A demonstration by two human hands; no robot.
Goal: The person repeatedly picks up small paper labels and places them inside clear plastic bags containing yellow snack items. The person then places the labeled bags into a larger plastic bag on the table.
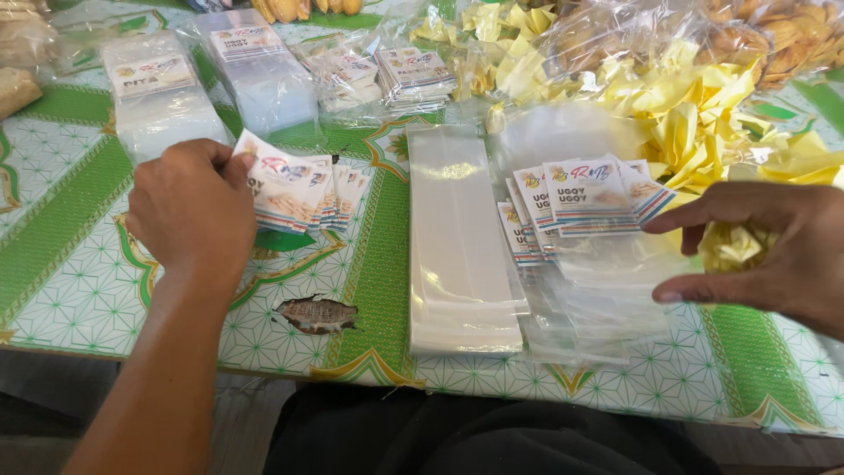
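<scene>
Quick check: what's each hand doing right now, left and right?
Left hand: closed, pinching a fanned stack of small printed paper labels.
Right hand: open, empty, fingers apart beside the clear plastic bags with labels inside.

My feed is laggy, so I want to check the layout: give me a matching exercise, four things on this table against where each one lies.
Things:
1. fanned label cards
2. stack of clear bags
3. yellow paper strips
4. hole in the tablecloth

Places:
A. far right, beyond the right hand
B. near edge, beside the left forearm
C. centre of the table
D. under the left hand

Pairs: 1-D, 2-C, 3-A, 4-B
</scene>
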